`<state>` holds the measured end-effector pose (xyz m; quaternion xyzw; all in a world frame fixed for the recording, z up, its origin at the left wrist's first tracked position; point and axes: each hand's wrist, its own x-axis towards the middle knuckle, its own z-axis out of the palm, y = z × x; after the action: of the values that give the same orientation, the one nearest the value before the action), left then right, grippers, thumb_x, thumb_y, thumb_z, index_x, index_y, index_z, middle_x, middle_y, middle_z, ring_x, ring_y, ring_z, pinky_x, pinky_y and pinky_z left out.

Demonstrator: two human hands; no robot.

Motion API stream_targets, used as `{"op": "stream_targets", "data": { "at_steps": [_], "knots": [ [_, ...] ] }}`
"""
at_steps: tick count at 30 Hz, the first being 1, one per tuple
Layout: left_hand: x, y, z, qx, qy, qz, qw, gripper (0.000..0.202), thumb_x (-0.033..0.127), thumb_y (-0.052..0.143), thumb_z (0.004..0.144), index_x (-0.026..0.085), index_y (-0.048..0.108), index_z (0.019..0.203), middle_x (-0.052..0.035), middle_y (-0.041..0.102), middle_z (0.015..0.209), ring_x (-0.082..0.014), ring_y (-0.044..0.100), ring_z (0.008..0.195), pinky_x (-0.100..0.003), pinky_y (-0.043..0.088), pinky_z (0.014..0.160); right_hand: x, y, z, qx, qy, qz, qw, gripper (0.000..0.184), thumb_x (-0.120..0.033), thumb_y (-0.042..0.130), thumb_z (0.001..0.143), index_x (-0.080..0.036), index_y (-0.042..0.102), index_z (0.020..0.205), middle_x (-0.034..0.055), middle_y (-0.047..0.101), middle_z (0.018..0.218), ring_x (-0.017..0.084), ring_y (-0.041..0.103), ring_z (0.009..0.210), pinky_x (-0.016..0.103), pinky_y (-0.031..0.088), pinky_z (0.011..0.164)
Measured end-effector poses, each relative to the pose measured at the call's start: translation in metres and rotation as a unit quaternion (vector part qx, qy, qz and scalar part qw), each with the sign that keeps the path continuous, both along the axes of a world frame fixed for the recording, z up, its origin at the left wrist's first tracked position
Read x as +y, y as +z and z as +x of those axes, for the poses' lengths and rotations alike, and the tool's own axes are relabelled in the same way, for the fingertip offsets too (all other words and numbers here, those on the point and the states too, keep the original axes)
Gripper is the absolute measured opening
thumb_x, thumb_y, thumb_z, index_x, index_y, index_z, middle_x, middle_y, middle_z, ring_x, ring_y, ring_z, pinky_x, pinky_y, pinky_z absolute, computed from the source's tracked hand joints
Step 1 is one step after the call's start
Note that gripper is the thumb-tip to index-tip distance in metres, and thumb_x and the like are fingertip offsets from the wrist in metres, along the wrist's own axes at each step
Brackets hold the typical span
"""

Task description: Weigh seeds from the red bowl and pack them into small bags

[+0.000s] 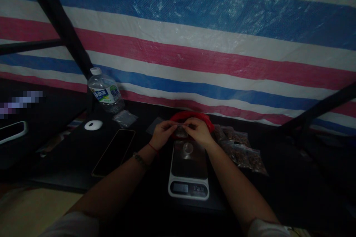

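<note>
Both hands meet above the far end of a small kitchen scale (188, 172). My left hand (162, 133) and my right hand (198, 130) pinch a small clear plastic bag (181, 131) between them, fingers closed on its edges. A small clear cup (188, 148) sits on the scale's dark platform just under the bag. Behind the hands lies a red bowl (191, 116), mostly hidden. The scale's display faces me at its near end.
Several filled clear bags (241, 150) lie right of the scale. A phone (114, 152), a white round object (93, 124), an empty clear bag (125, 118) and a water bottle (105, 92) stand at the left. A striped tarp (194, 44) hangs behind the dark table.
</note>
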<state>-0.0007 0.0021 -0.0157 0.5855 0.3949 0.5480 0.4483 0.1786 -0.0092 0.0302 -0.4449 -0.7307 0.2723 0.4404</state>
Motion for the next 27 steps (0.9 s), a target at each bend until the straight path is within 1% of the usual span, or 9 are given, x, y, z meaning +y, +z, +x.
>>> {"op": "stream_targets", "data": {
  "at_steps": [5,7,13,19,21,24,27],
  "knots": [
    [-0.002,0.002,0.000,-0.004,-0.017,0.000,1.000,0.024,0.037,0.069,0.073,0.015,0.070,0.083,-0.0073,0.074,0.086,-0.0187,0.068,0.079,-0.032,0.055,0.077,-0.002,0.001,-0.003,-0.022,-0.002,0.001,1.000,0.007,-0.022,0.063,0.076,-0.018,0.068,0.074,0.0035,0.067,0.075,0.015,0.060,0.068,0.026,0.046,0.062],
    [-0.003,0.002,0.000,0.012,-0.018,0.010,1.000,0.023,0.037,0.068,0.074,0.016,0.070,0.084,-0.0078,0.074,0.088,-0.0190,0.068,0.080,-0.032,0.055,0.076,-0.002,0.000,-0.004,-0.031,0.002,0.000,1.000,0.007,-0.021,0.062,0.076,-0.018,0.068,0.074,0.0031,0.067,0.075,0.015,0.060,0.068,0.026,0.046,0.062],
    [-0.005,0.005,-0.001,0.071,-0.014,0.071,0.995,0.016,0.031,0.066,0.075,0.017,0.071,0.081,-0.0071,0.073,0.087,-0.0182,0.068,0.081,-0.030,0.053,0.079,-0.005,0.000,-0.008,-0.052,0.006,0.021,0.998,0.007,-0.015,0.061,0.074,-0.019,0.068,0.072,0.0022,0.066,0.075,0.015,0.061,0.070,0.026,0.047,0.066],
    [-0.009,0.010,0.000,0.105,-0.013,0.090,0.990,0.014,0.030,0.066,0.074,0.018,0.071,0.080,-0.0065,0.073,0.088,-0.0180,0.067,0.082,-0.030,0.052,0.080,-0.006,0.002,-0.008,-0.068,0.015,0.021,0.997,0.008,-0.015,0.062,0.075,-0.019,0.068,0.074,0.0025,0.067,0.079,0.016,0.062,0.075,0.027,0.047,0.070],
    [-0.010,0.009,0.000,0.106,-0.007,0.085,0.991,0.015,0.031,0.066,0.075,0.018,0.071,0.081,-0.0071,0.073,0.089,-0.0184,0.067,0.083,-0.030,0.052,0.079,-0.007,0.003,-0.009,-0.070,0.012,0.023,0.997,0.009,-0.014,0.061,0.076,-0.019,0.068,0.075,0.0025,0.067,0.080,0.016,0.062,0.076,0.027,0.047,0.071],
    [-0.010,0.007,0.000,0.082,0.002,0.080,0.993,0.017,0.033,0.066,0.076,0.017,0.071,0.080,-0.0076,0.073,0.089,-0.0185,0.067,0.082,-0.029,0.052,0.076,-0.008,0.006,-0.011,-0.076,0.011,0.035,0.996,0.010,-0.013,0.062,0.077,-0.020,0.068,0.074,0.0023,0.068,0.081,0.015,0.062,0.076,0.027,0.047,0.073],
    [-0.010,0.008,0.001,0.071,0.013,0.098,0.993,0.016,0.032,0.066,0.076,0.018,0.072,0.079,-0.0068,0.073,0.087,-0.0179,0.067,0.080,-0.030,0.052,0.077,-0.006,0.012,-0.009,-0.088,0.016,0.046,0.995,0.009,-0.014,0.063,0.078,-0.020,0.069,0.074,0.0024,0.068,0.080,0.015,0.062,0.076,0.027,0.046,0.073]
  ]
}}
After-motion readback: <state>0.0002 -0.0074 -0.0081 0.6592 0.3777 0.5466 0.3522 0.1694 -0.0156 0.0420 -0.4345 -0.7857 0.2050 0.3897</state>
